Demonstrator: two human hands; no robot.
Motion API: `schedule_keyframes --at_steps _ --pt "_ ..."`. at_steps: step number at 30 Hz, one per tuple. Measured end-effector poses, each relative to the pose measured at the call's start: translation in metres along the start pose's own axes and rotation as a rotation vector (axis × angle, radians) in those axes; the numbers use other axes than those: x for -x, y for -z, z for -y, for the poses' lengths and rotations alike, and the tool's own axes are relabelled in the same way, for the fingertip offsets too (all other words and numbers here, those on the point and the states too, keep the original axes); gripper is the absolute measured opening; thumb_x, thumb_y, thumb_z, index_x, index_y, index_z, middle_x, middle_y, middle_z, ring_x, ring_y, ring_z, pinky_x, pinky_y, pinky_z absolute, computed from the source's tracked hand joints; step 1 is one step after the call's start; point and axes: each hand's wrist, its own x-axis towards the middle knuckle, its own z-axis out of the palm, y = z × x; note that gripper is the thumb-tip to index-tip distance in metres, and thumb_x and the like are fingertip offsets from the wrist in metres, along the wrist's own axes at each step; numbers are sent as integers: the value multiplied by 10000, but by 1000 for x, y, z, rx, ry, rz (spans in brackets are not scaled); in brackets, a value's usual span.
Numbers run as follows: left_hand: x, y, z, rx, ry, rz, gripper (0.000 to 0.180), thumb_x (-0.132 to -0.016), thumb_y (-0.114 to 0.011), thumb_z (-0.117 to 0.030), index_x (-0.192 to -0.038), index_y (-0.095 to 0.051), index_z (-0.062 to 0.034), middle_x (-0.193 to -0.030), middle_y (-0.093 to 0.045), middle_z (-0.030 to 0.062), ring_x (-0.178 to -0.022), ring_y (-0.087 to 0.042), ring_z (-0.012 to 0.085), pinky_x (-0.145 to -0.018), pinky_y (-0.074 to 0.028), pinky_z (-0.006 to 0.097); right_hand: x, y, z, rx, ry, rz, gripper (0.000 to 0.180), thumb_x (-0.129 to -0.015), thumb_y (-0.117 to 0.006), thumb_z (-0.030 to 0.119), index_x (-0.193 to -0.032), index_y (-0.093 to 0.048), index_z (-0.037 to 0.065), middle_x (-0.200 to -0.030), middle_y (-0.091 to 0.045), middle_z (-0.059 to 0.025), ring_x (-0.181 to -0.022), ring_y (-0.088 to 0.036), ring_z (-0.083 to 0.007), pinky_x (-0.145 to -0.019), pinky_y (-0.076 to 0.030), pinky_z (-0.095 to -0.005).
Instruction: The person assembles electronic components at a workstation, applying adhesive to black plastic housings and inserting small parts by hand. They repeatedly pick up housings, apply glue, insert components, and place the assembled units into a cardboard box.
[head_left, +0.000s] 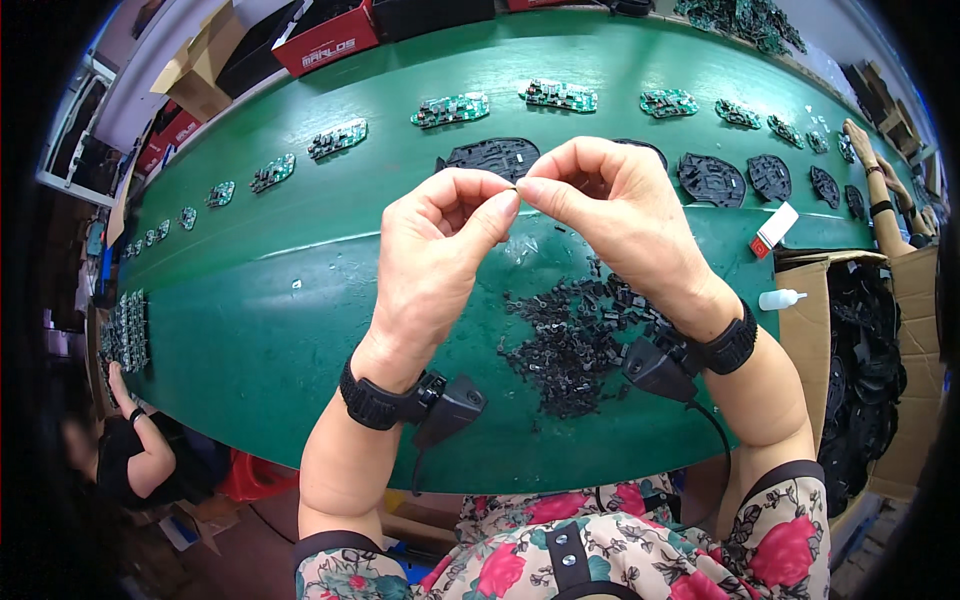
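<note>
My left hand (432,255) and my right hand (625,205) meet over the middle of the green table, thumb and forefinger of each pinched together. Whatever sits between the touching fingertips is tiny and dark, too small to name. Below and to the right of them lies a loose heap of small black plastic parts (565,350). Just beyond my fingers are black plastic shells, one (495,160) partly behind my left hand and another (712,178) to the right. Each of my wrists wears a black strap with a small camera-like device.
Green circuit boards (555,95) form a row along the far side of the table (230,330). At right stand a white dropper bottle (780,299), a small red-and-white box (772,232) and a carton (808,340) of black shells. Co-workers' arms (880,195) reach in at both sides.
</note>
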Motion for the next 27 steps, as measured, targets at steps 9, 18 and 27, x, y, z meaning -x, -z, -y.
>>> schedule_keyframes --at_steps 9,18,27 --pt "-25 7 -6 -336 -134 82 79 -840 -678 -62 -871 -687 11 -772 -669 18 -731 -600 60 -674 -488 209 -18 8 -10 -106 -163 64 198 -826 -715 194 -859 -704 -1 -742 -638 -9 -668 -528 -64 -587 -431 -230" --pt "-98 20 35 -673 -112 51 182 -770 -719 -125 -908 -711 -8 -811 -682 56 -754 -611 114 -716 -487 258 -65 17 -32 400 10 -117 216 -773 -693 211 -871 -718 21 -736 -684 -95 -703 -632 -152 -679 -507 -296" --pt "-150 17 61 -1115 45 184 147 -697 -726 -164 -821 -755 -91 -768 -707 77 -755 -667 179 -751 -522 309 -107 18 -67 787 -85 71 225 -761 -714 230 -856 -717 26 -745 -681 -88 -689 -623 -154 -653 -503 -308"
